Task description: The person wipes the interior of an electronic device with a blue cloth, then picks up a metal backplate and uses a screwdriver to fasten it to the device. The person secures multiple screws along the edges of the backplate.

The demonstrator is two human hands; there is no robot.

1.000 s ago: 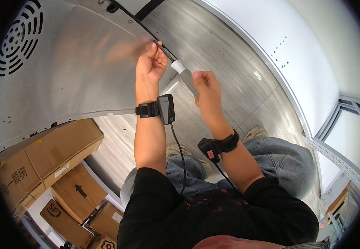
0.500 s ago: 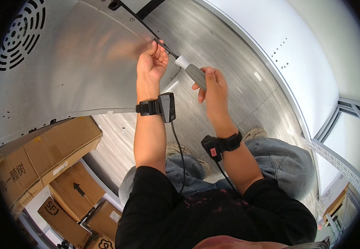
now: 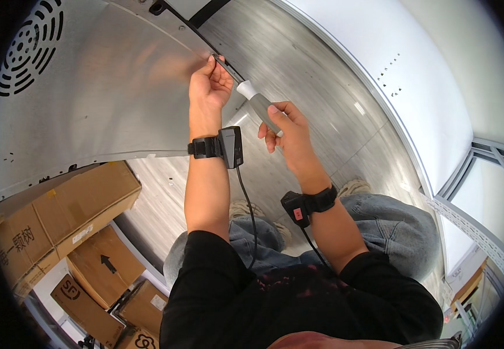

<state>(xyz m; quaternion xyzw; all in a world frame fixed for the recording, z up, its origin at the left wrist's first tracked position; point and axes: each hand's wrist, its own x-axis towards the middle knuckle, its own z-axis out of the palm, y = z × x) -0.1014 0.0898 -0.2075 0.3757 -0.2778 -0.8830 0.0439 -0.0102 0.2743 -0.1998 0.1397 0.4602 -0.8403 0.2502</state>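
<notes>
A screwdriver (image 3: 258, 106) with a grey handle and white collar slants up and left, its dark shaft meeting the edge of a large metal panel (image 3: 112, 110). Around the handle's lower end, my right hand (image 3: 292, 136) is closed, thumb on top. At the shaft's far end my left hand (image 3: 211, 87) is closed, thumb and forefinger pinching about the tip beside the panel edge. Whether a screw sits between those fingertips is too small to tell. Each wrist wears a black strapped device (image 3: 230, 146) with a cable.
Round vent slots (image 3: 28, 46) pierce the panel at far left. Cardboard boxes (image 3: 103, 262) are stacked at lower left. A white wall panel (image 3: 403, 87) runs along the right, above a perforated metal rail (image 3: 467, 227). Wood-look flooring (image 3: 316, 75) lies below my hands.
My right hand has turned about the screwdriver handle and shifted slightly left and down, its thumb now lying across the handle. The handle has swung a little left. My left hand stays at the tip.
</notes>
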